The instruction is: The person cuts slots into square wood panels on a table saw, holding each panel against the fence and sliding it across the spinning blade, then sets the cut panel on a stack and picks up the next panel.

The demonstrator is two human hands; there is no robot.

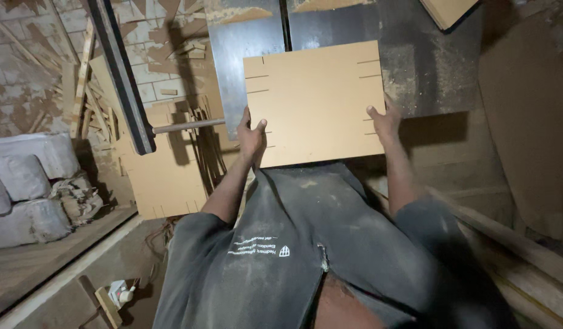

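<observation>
Tan board (315, 100), rectangular, short slots cut into left and right edges, lies flat over near edge of dark saw table (428, 67), near side overhanging toward person. Left hand (251, 137) clamps board's near-left corner, thumb on top, fingers wrapped under, forearm rising straight from below. Right hand (384, 120) grips right edge near lower corner, thumb on top face, other fingers hidden behind edge. Both arms extended forward. Wood offcuts (89, 103) piled on floor at left.
</observation>
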